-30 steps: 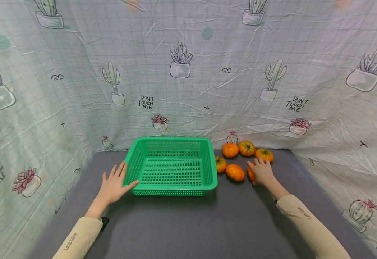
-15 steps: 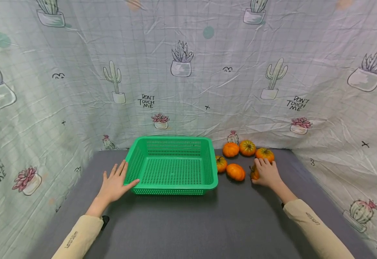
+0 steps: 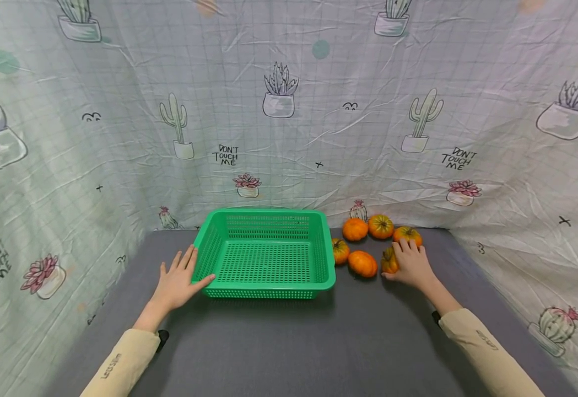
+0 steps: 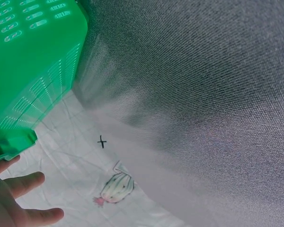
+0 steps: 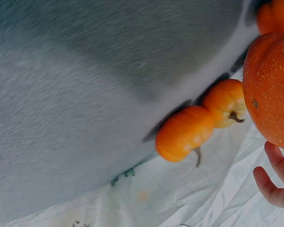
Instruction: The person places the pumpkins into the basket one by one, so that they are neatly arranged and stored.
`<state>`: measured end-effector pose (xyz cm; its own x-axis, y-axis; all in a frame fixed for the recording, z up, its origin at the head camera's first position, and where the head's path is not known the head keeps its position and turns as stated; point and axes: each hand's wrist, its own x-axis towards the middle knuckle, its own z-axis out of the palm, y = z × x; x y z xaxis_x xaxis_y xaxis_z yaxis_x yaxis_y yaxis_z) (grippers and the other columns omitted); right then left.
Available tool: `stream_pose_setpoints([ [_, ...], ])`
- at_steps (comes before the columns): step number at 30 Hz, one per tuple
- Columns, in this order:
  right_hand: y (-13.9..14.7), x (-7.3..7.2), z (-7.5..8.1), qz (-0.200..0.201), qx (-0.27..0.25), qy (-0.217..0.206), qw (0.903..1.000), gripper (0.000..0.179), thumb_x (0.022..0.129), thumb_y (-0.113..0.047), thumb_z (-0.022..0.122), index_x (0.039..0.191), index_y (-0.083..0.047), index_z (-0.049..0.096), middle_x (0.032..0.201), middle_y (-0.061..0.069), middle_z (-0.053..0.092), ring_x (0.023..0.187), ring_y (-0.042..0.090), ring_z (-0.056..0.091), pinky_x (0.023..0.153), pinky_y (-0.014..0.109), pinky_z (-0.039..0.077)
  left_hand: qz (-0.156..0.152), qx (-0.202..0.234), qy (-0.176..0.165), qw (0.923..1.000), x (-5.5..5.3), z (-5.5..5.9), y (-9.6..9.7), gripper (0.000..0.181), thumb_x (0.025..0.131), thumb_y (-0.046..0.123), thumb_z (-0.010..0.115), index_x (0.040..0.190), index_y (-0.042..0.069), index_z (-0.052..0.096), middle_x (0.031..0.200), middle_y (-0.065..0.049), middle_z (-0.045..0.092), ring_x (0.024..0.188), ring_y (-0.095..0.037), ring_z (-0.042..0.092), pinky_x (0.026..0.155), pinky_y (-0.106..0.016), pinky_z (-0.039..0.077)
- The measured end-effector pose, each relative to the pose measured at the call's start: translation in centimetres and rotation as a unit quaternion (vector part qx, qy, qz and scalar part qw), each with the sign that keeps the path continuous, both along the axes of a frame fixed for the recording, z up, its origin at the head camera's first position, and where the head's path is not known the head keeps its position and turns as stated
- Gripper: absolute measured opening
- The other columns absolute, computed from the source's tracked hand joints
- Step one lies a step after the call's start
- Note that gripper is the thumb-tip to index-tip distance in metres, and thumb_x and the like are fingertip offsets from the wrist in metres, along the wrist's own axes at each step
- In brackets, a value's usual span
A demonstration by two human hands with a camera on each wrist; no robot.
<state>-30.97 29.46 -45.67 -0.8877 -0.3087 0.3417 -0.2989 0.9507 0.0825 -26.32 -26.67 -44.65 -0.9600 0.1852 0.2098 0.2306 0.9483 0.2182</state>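
Note:
My left hand (image 3: 176, 282) lies with straight, spread fingers at the left end of a green plastic basket (image 3: 269, 286); its thumb rests over the front left corner of the rim. To the right of the basket, my right hand (image 3: 412, 266) holds a small orange pumpkin (image 3: 389, 260), thumb on the near side and fingers on the far side. In the right wrist view this pumpkin (image 5: 272, 90) fills the right edge, with fingertips (image 5: 274, 156) against it. Part of it is hidden under the hand in the head view. Another pumpkin (image 3: 408, 236) sits just behind the fingers.
Two pumpkins stand at the back by the cloth, one orange (image 3: 355, 229) and one yellowish (image 3: 381, 226). Another two, a striped pumpkin (image 3: 340, 251) and an orange pumpkin (image 3: 362, 264), lie beside the basket's right wall. A printed cloth (image 3: 279, 138) hangs around the grey table (image 3: 289, 347).
My right hand has shifted slightly right and changed its hold; the pumpkin in it has turned, now showing its greenish striped top. The left hand and basket stay in place.

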Motion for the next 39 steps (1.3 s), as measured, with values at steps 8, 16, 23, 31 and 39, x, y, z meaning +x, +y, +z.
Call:
stream_pose_setpoints([
  [8,-1.3,0.6,0.9,0.016,-0.031,0.02,0.9992,0.08,0.054,-0.051,0.078,0.108,0.002,0.05,0.103,0.021,0.043,0.093,0.04,0.041,0.066,0.047,0.031,0.001,-0.008,-0.019,0.9998,0.0,0.3,0.1,0.093,0.081,0.066,0.041,0.145,0.005,0.008,0.149,-0.018,0.012,0.132,-0.047,0.013,0.094,-0.073,0.004],
  [16,-2.5,1.3,1.9,0.032,-0.057,0.037,0.9971,0.081,0.053,-0.049,0.08,0.107,0.001,0.047,0.101,0.02,0.042,0.09,0.039,0.041,0.065,0.044,0.03,0.0,-0.011,-0.017,0.9998,0.0,0.4,0.1,0.093,0.081,0.066,0.04,0.144,0.004,0.009,0.15,-0.018,0.011,0.132,-0.047,0.013,0.094,-0.072,0.004],
  [23,-4.3,1.7,2.7,0.041,-0.109,0.029,0.9928,0.079,0.055,-0.05,0.078,0.108,0.001,0.047,0.099,0.02,0.053,0.086,0.037,0.042,0.068,0.047,0.033,0.001,-0.007,-0.014,0.9999,0.2,0.5,0.1,0.093,0.081,0.066,0.04,0.144,0.004,0.011,0.149,-0.018,0.012,0.133,-0.046,0.013,0.094,-0.072,0.004],
  [31,-6.9,1.8,3.3,0.067,-0.163,0.045,0.9834,0.084,0.055,-0.053,0.078,0.117,-0.004,0.048,0.107,0.019,0.054,0.088,0.034,0.042,0.068,0.042,0.033,0.002,-0.008,-0.008,0.9999,0.3,0.6,0.1,0.093,0.081,0.065,0.042,0.144,0.003,0.012,0.149,-0.017,0.012,0.132,-0.046,0.013,0.094,-0.072,0.005],
  [39,-9.3,1.6,4.0,0.071,-0.212,0.055,0.9732,0.085,0.054,-0.051,0.079,0.118,-0.004,0.048,0.105,0.02,0.051,0.086,0.033,0.041,0.074,0.047,0.036,0.007,-0.01,-0.018,0.9998,0.3,0.5,0.0,0.092,0.082,0.064,0.041,0.144,0.004,0.01,0.149,-0.018,0.012,0.133,-0.046,0.012,0.095,-0.072,0.003],
])
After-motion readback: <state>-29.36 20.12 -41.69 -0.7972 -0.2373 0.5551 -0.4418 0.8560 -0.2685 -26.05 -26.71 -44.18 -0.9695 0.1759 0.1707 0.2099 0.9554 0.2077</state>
